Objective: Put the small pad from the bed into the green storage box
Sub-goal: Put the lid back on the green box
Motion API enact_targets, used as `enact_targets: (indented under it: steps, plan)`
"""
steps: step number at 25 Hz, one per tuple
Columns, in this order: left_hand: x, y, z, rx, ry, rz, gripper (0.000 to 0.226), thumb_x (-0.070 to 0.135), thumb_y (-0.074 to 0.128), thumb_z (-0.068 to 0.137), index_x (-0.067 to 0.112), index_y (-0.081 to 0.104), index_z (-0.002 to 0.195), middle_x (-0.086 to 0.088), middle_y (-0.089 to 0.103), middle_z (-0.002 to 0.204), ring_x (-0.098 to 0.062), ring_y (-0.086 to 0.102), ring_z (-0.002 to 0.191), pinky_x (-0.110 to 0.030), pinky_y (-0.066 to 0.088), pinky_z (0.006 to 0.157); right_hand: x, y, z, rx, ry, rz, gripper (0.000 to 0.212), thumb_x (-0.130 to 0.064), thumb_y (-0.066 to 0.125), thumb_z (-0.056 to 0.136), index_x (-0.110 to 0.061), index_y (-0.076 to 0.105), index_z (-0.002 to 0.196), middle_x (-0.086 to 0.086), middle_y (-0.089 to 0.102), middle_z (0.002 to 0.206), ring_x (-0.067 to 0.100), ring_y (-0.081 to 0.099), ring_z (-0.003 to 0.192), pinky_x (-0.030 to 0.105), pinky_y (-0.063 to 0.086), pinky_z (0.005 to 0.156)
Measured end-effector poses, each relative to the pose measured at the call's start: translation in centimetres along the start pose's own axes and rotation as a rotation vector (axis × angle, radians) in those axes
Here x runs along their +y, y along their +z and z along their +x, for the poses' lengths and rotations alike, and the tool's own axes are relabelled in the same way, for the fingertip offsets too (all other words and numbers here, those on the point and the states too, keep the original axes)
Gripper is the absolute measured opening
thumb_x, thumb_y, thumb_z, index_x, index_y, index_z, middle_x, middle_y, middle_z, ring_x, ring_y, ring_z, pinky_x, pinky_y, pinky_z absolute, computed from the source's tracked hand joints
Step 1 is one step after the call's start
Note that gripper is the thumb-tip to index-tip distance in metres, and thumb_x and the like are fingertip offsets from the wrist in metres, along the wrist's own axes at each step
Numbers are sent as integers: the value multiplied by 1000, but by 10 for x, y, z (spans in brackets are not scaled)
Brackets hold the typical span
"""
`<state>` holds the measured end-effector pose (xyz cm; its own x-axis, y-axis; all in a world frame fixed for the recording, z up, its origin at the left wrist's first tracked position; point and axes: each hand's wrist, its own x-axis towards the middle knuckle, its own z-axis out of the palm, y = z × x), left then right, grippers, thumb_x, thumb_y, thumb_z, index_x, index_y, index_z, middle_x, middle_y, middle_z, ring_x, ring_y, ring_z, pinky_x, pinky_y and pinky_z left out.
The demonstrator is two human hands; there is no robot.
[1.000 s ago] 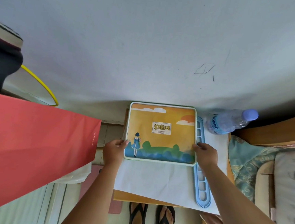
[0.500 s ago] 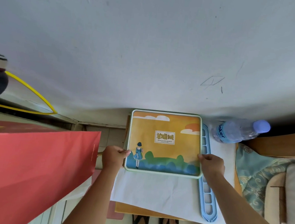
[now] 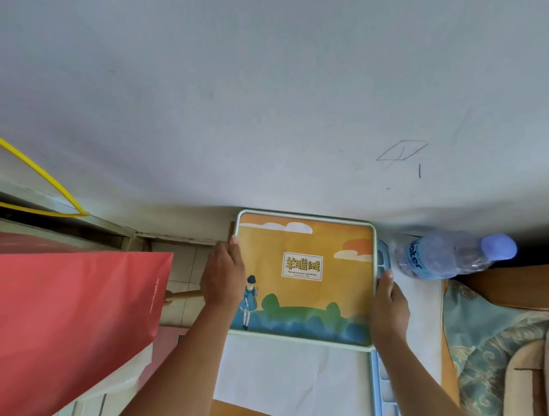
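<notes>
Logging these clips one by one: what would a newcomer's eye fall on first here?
The green storage box, its lid a bright orange cartoon landscape, sits mid-frame by the wall, with the left hand and right hand laid along its sides. A big red bag fills the lower left, and a water bottle is just right of the box.

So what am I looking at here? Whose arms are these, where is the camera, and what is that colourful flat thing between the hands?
No robot here: these are a person's arms, filmed by one wide-angle camera worn on the head, looking down. The left hand and right hand rest flat against the sides of the green storage box, whose picture lid is on. It sits on white paper over a wooden table beside the wall. A blue plastic rack and a water bottle lie to its right, with a red bag at the left.
</notes>
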<state>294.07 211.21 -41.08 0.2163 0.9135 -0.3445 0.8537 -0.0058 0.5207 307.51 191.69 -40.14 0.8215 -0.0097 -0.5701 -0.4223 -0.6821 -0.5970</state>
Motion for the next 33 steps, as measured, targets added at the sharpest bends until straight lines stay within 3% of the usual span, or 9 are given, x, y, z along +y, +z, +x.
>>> enact_targets:
  steps: [3, 7, 11, 14, 18, 26, 29, 31, 33]
  plan:
    - [-4, 12, 9, 22, -61, -80, 50, 48, 20, 97, 10, 53, 98, -11, 61, 84, -30, 54, 74, -33, 37, 61, -6, 14, 10, 99, 38, -77, 68, -57, 14, 94, -12, 57, 120, 24, 61, 118, 43, 55, 108, 50, 42, 93]
    - [-9, 21, 18, -20, -36, 8, 53, 46, 15, 97, 14, 55, 110, -17, 69, 87, -38, 65, 86, -36, 44, 67, -8, 20, 25, 126, 108, -329, 74, -49, 5, 95, -2, 56, 122, 30, 59, 121, 44, 56, 109, 50, 41, 97]
    - [-10, 20, 14, 7, 31, 161, 54, 45, 12, 96, 12, 54, 109, -12, 70, 72, -35, 68, 73, -30, 42, 58, -7, 19, 22, 179, 65, -457, 76, -46, 2, 95, -1, 59, 117, 32, 63, 113, 44, 60, 102, 49, 44, 93]
    - [-8, 23, 12, 73, 29, 156, 54, 48, 11, 92, 14, 51, 100, -2, 61, 59, -32, 65, 59, -21, 29, 45, -4, 20, 24, 267, 25, -413, 73, -46, 2, 96, -5, 58, 119, 34, 63, 109, 47, 60, 99, 51, 45, 89]
    - [-6, 27, 15, 50, -9, 222, 40, 40, 18, 97, 15, 49, 99, -8, 70, 69, -32, 67, 63, -25, 33, 47, -9, 22, 27, 186, 53, -432, 75, -45, 2, 95, 0, 59, 117, 34, 62, 112, 47, 59, 101, 51, 44, 92]
    - [-2, 23, 12, 68, 11, 200, 47, 41, 16, 97, 10, 52, 98, -12, 70, 75, -34, 66, 68, -29, 36, 54, -20, 19, 14, 132, 50, -393, 73, -43, 3, 96, 1, 59, 115, 33, 62, 113, 45, 60, 102, 50, 44, 94]
    - [-5, 17, 11, 34, -48, 104, 62, 52, 9, 94, 11, 53, 107, -15, 68, 86, -35, 65, 80, -34, 39, 63, -21, 12, 10, 65, 59, -221, 76, -52, 3, 95, -6, 61, 113, 27, 62, 113, 41, 58, 103, 49, 42, 95]
    - [-12, 12, 14, -56, -167, -9, 81, 65, -3, 86, 17, 57, 111, -13, 67, 88, -34, 63, 88, -36, 38, 69, -15, 2, 9, 45, 71, -85, 76, -59, 4, 92, -10, 62, 88, 25, 63, 102, 36, 58, 90, 50, 45, 91]
    - [-22, 4, 11, -88, -233, -83, 90, 72, -7, 80, 16, 62, 91, -7, 61, 70, -33, 61, 79, -33, 38, 63, -2, -5, 0, 50, 63, -99, 75, -57, 6, 93, -9, 63, 86, 28, 64, 103, 37, 58, 91, 49, 45, 89]
